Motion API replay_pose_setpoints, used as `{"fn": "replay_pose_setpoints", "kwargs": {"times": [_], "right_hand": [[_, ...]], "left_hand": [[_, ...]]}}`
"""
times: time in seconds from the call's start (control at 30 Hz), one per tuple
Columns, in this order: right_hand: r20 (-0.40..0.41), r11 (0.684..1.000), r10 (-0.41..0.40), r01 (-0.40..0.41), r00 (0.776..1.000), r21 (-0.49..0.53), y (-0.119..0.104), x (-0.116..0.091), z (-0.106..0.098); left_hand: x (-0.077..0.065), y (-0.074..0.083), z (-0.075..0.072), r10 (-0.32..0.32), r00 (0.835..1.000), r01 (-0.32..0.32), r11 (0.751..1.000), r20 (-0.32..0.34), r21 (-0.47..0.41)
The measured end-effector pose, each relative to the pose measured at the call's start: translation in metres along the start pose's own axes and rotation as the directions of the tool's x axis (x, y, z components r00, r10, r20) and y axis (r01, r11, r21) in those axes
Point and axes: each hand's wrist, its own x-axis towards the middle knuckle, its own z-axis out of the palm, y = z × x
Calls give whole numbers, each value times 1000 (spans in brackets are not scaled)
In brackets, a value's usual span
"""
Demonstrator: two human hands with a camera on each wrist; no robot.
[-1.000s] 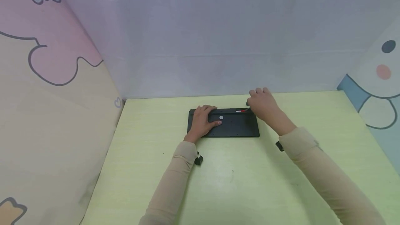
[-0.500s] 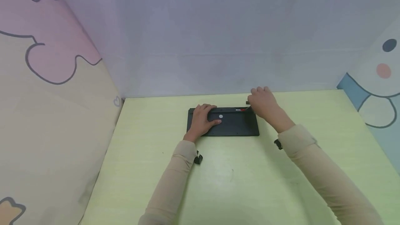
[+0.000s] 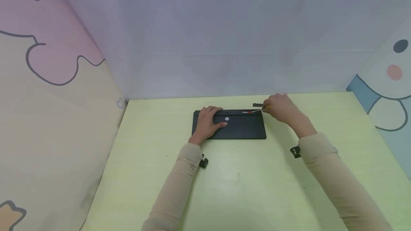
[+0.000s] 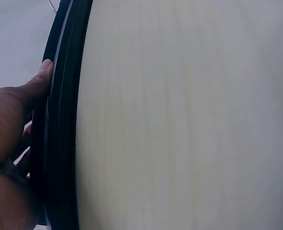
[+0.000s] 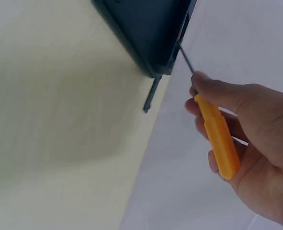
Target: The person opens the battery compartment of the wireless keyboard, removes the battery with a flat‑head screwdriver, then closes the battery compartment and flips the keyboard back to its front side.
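A flat black keyboard lies underside up near the table's back edge, a round white sticker on it. My left hand rests spread across its left part; the thumb lies along its near side in the left wrist view. With my right hand I grip a screwdriver by its yellow handle. Its thin shaft points into the slot at the keyboard's far right, where a small red and white battery shows. The screwdriver's tip is right at the battery's end.
Just behind the keyboard's right corner lies a narrow black strip, like a battery cover. The pale yellow table ends at a white cloth backdrop; patterned panels stand at both sides.
My right hand has moved right and toward me and lowered, so the screwdriver now lies at a flatter angle and the black strip shows more. The left hand and keyboard have stayed put.
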Motion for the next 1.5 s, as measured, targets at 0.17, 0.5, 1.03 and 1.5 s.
{"fn": "replay_pose_setpoints", "kwargs": {"times": [0.17, 0.5, 1.03, 1.5], "right_hand": [[6, 971, 48, -48, 999, 234, 19, -8, 18], [-12, 940, 103, -93, 995, 328, 20, -15, 28], [-61, 998, 54, -55, 997, -16, -8, -5, 2], [61, 955, 126, -138, 990, 263, 12, -9, 17]], "left_hand": [[1, -1, 0, 0, 1000, 0, 1000, 3, 4], [0, 0, 0, 3, 1000, -3, 1000, 0, -1], [0, -1, -1, 6, 1000, -6, 1000, -1, -8], [0, -1, 0, 6, 1000, -6, 1000, -4, -16]]}}
